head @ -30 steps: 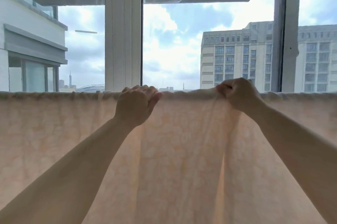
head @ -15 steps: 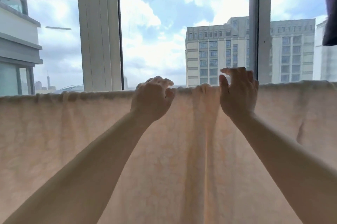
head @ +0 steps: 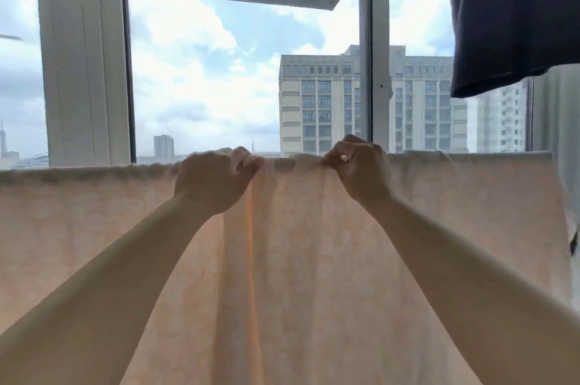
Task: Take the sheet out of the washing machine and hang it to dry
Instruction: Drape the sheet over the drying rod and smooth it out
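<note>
Along the top fold of the sheet: that was where everything was going on, so I'll place the rest off that fold.
Sheet (head: 298,275): pale peach, thin enough for daylight to come through, already draped over some rail or line I couldn't actually see, hanging straight down below the fold and filling the lower half of the view.
Left hand (head: 213,179): right at the fold, a bit left of the middle, fingers curled and pinching a bunch of the fabric.
Right hand (head: 357,171): also at the fold, just right of the left one, fingertips and thumb nipping the edge the same way.
Between the hands: the cloth was gathered, with a darker pleat running down from the fold under the left hand.
Right end of the fold: the sheet's corner (head: 547,155) sat close to the wall side, so it looked almost fully spread that way.
Above the fold, upper right: a dark garment (head: 508,17) hung there, well clear of the sheet.
Behind the fold: window frame (head: 84,71) and tower blocks outside.
Step, my guess: washer part done, this was the spreading-out bit.
Next move, as I read it: pull the two pinches apart along the fold so the bunched bit flattens, without dragging the whole sheet off to one side.
</note>
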